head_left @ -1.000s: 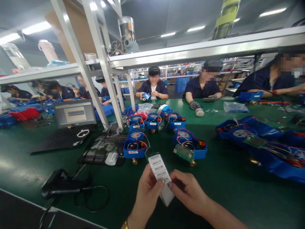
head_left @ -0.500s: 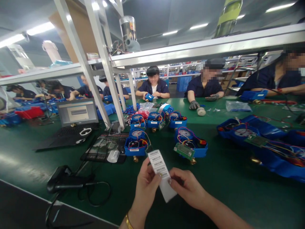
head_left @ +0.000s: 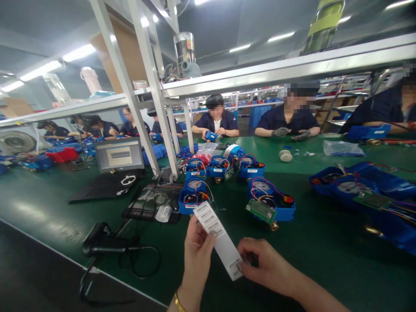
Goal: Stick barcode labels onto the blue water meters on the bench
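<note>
A white strip of barcode labels point(head_left: 224, 247) slants between my hands, with printed barcodes at both ends and a blank stretch in the middle. My left hand point(head_left: 199, 247) pinches its upper part, the thumb on top. At the lower end, my right hand point(head_left: 256, 260) grips the strip between thumb and fingers. Just behind the strip's top is a blue meter housing point(head_left: 190, 197) with wires. Another blue housing point(head_left: 273, 199) stands to the right, a green circuit board point(head_left: 261, 211) leaning on its front.
A black barcode scanner point(head_left: 107, 240) and its cable lie at left, before a laptop point(head_left: 120, 158). More blue housings point(head_left: 250, 167) stand behind, with larger ones point(head_left: 351, 186) at right. A metal shelf point(head_left: 260, 71) spans overhead. People point(head_left: 216, 119) sit across the table.
My right hand has slid down to the strip's lower end, exposing barcodes there. The strip's top has shifted left. The view has turned slightly left. A person's gloved hands across the table left the white spool.
</note>
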A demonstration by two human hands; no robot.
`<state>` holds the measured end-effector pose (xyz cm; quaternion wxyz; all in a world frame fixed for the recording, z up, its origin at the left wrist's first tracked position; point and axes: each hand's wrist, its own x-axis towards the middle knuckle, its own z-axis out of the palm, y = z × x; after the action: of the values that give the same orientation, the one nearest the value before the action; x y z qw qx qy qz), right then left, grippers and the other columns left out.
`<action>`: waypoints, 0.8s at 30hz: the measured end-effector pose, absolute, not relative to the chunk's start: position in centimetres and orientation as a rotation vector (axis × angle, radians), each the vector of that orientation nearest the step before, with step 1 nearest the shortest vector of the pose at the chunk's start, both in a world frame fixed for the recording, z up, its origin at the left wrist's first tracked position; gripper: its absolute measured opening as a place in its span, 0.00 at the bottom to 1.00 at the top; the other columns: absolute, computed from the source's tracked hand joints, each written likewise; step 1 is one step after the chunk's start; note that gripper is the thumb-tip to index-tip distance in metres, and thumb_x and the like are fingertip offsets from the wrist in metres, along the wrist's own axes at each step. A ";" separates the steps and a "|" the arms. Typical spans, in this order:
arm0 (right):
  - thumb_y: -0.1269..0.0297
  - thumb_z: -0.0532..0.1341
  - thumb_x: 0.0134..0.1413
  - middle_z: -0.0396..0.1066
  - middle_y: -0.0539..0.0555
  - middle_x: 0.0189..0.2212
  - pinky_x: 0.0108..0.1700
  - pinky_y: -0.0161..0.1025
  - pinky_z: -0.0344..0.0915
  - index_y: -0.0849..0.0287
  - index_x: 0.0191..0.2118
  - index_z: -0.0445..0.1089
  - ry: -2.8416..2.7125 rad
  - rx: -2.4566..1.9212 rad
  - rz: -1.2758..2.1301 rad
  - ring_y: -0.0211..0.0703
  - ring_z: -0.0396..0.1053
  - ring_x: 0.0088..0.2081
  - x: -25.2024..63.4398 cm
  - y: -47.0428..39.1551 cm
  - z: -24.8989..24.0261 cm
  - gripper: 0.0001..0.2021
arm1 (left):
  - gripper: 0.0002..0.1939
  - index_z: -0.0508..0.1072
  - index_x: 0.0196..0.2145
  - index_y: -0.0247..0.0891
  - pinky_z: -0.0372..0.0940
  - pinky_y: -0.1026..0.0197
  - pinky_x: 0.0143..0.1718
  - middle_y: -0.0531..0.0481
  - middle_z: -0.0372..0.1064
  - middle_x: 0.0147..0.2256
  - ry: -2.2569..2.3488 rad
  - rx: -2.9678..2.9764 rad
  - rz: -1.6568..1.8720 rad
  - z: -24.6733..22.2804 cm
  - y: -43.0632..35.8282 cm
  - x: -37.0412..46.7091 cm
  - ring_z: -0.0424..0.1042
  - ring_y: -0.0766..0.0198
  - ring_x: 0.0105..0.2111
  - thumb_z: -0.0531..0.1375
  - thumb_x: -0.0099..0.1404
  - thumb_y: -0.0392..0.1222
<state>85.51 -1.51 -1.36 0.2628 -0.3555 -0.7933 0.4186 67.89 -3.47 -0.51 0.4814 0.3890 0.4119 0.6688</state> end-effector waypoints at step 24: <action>0.66 0.63 0.50 0.68 0.53 0.33 0.40 0.41 0.58 0.58 0.35 0.73 -2.091 -0.667 1.085 0.44 0.64 0.38 85.5 -1.6 -0.8 0.05 | 0.35 0.60 0.57 0.46 0.67 0.65 0.30 0.54 0.67 0.31 1.165 0.877 1.915 4.1 -2.2 67.1 0.68 0.65 0.29 0.64 0.51 0.36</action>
<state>85.46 -1.59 -0.84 0.3395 -0.2563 -0.8034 0.4167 67.06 -2.23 4.15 0.3590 0.3400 0.4518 0.7425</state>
